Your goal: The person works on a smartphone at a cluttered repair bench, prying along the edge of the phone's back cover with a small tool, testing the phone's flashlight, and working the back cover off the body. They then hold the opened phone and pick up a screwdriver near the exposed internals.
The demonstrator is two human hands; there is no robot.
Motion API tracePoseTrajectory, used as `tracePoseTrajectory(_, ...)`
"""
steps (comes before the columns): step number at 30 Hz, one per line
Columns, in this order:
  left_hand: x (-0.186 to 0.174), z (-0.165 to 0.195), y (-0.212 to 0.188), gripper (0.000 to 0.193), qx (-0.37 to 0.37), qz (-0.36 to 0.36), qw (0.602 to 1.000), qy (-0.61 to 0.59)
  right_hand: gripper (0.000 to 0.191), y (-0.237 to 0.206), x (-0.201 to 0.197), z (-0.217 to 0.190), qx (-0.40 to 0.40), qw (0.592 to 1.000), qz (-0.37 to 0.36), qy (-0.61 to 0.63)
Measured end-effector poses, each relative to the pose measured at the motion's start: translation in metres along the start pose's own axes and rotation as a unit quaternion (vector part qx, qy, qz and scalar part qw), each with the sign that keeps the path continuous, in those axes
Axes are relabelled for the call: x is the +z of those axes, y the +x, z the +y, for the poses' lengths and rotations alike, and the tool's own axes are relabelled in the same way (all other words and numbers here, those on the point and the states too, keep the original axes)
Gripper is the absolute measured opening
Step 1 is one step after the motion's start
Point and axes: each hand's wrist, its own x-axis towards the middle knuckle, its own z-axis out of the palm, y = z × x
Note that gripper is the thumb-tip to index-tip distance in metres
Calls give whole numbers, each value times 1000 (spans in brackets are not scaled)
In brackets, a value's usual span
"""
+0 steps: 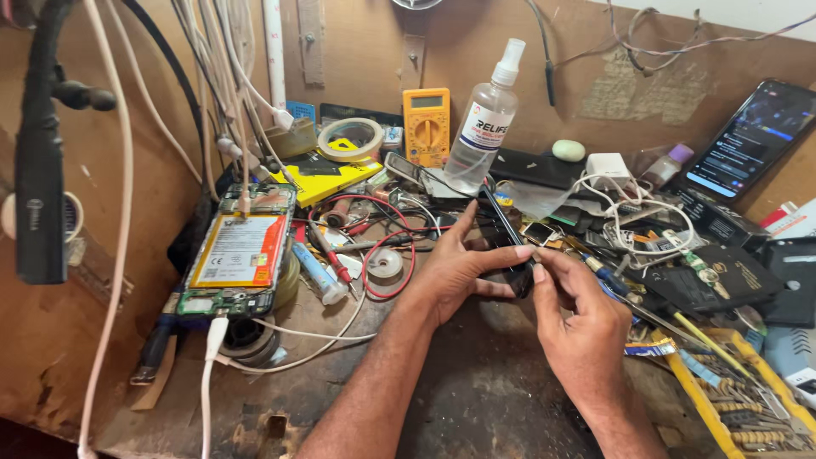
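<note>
Both my hands hold a black phone on edge above the middle of the workbench. My left hand grips it from the left, thumb raised and index finger laid along its near end. The phone's lower corner is pinched by my right hand, fingertips meeting the left index finger. Most of the phone's face is hidden because it is turned edge-on.
An opened phone with an orange-labelled battery lies at left, plugged into a white cable. Behind stand a clear spray bottle, a yellow multimeter and a tape roll. A lit phone leans at right. Tools fill a yellow tray.
</note>
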Motion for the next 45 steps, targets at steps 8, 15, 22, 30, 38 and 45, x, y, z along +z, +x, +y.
tracePoseTrajectory(8, 0, 2, 1, 107, -4, 0, 1000, 12, 21, 0, 2, 5, 28, 999, -4, 30)
tracePoseTrajectory(15, 3, 6, 0, 104, -16, 2, 999, 42, 30, -1, 2, 5, 33, 999, -14, 38)
tracePoseTrajectory(22, 6, 9, -2, 92, -17, 8, 999, 48, 44, 9, -1, 1, -10, 998, -65, -4)
tracePoseTrajectory(30, 9, 9, -2, 83, -7, 12, 997, 80, 40, 16, -7, 1, -7, 990, -117, -80)
tracePoseTrajectory(38, 10, 10, 0, 94, -11, 17, 995, 94, 40, 10, -3, 1, -96, 991, -60, -76)
tracePoseTrajectory(45, 6, 8, 1, 89, -24, 20, 997, 75, 44, 11, 1, 2, -74, 989, -79, -99)
